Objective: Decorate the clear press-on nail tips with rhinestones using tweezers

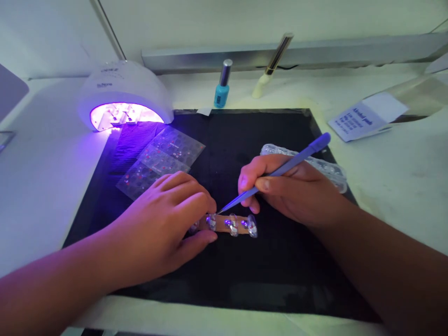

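Note:
A tan strip (221, 224) carries several clear press-on nails with shiny round decorations and lies on the black mat (227, 275). My left hand (171, 214) covers the strip's left end, its thumb on the near side and its fingers on the far side. Between the thumb and fingers of my right hand (287, 186) is a slim blue pen-like tool (280, 171), gripped like a pencil. Its fine tip points down-left and meets or nearly meets a nail beside my left fingertips. Whether the tip touches cannot be made out.
Behind my left hand, clear sticker sheets (164, 158) lie near a lit white nail lamp (126, 88). A blue polish bottle (221, 86) and a pale bottle (266, 77) stand at the back. A clear plastic case (329, 170) and an alcohol-pads box (364, 116) are right.

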Demonstrator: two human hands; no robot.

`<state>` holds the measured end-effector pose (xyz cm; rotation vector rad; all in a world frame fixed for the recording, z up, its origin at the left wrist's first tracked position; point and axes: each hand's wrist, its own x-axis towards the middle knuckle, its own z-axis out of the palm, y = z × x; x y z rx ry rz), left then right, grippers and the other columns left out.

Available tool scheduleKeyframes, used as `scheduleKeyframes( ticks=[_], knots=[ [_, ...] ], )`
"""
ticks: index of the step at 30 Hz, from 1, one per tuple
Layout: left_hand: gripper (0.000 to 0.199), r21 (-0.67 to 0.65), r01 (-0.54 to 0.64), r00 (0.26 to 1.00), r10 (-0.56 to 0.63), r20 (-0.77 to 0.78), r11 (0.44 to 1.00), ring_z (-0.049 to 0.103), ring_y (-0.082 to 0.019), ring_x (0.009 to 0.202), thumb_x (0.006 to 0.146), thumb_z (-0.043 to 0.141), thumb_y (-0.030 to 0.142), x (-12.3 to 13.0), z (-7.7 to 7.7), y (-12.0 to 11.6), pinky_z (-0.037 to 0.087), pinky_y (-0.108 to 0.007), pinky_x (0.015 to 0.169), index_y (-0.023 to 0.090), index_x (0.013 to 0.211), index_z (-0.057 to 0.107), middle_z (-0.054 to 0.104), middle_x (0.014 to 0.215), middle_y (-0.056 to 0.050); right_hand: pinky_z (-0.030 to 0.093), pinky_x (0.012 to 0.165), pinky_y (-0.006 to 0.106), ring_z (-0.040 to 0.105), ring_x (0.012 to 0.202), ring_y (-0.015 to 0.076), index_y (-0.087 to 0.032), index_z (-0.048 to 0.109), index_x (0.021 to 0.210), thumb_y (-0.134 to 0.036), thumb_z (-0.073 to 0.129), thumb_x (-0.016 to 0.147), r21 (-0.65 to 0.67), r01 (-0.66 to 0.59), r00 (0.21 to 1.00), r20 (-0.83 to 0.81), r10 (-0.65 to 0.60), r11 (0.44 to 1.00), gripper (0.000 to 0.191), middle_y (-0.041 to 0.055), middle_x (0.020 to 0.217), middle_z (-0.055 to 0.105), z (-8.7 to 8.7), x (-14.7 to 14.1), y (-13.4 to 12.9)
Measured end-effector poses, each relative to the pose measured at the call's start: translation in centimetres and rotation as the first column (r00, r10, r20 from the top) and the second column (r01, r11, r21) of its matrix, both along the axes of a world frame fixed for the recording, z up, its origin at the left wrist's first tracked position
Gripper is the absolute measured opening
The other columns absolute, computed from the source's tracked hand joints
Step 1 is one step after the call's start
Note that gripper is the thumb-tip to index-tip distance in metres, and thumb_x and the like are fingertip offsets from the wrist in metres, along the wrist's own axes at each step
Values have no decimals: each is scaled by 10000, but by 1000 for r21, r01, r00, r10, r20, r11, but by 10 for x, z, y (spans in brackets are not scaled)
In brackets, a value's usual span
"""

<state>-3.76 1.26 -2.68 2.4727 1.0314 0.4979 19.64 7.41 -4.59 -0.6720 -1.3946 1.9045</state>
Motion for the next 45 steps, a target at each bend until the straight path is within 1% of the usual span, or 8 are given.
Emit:
scheduleKeyframes(
  ticks=[7,14,20,25,33,38,42,45],
  knots=[
    [69,-1,20,999,-20,42,1000,571,-198,954,942,597,197,0,-2,0,475,-381,861,190,997,557,674,965,-27,519,497,196,636,599,109,-139,730,804,-213,746,817,-17,3,1000,-21,-3,1000,77,19,683,684,-3,0,0],
    [131,18,5,1000,-5,9,1000,586,-191,960,948,583,211,2,-1,0,469,-375,880,194,1069,536,692,971,-21,518,499,196,642,611,111,-148,733,801,-232,750,817,-28,-4,998,-59,2,1000,87,23,706,681,-4,1,1],
    [171,52,-10,1000,10,-7,999,590,-185,963,941,590,225,2,-1,0,472,-351,875,208,1094,516,691,957,-15,501,487,201,623,590,109,-154,715,786,-223,736,815,-24,-1,1000,3,2,1000,78,20,676,670,-2,-1,1],
    [166,26,-19,1000,19,-5,999,594,-190,962,935,589,221,1,-2,-1,483,-357,872,199,1087,524,690,964,-26,499,486,205,615,573,106,-156,716,780,-216,731,808,-25,-6,1000,20,6,1000,69,16,658,669,0,-1,1],
    [163,25,-27,1000,27,16,999,606,-197,967,930,589,217,1,0,-2,495,-360,855,192,1084,545,692,968,-42,493,485,216,620,584,114,-146,708,794,-234,722,817,-9,8,1000,6,-8,1000,92,20,669,672,-3,-1,0],
    [125,-4,1,999,-1,37,1000,588,-195,953,930,597,200,1,0,-1,490,-370,853,177,1046,556,687,954,-37,493,485,213,609,567,107,-149,707,785,-221,723,815,-10,-7,1000,13,7,1000,80,15,662,674,-1,-2,0],
    [55,-32,15,998,-13,65,999,569,-189,930,929,596,174,1,-1,-1,482,-369,843,183,978,572,675,949,-39,485,478,214,606,562,110,-151,701,769,-267,744,800,-14,2,999,32,-1,1000,127,11,639,663,0,-2,0],
    [71,-38,24,997,-21,75,999,559,-187,934,928,598,161,1,-2,0,474,-368,853,192,991,584,670,970,-40,484,479,214,605,565,110,-154,698,770,-273,745,800,-16,5,999,37,-5,1000,132,9,641,658,-1,-2,1]
  ],
)
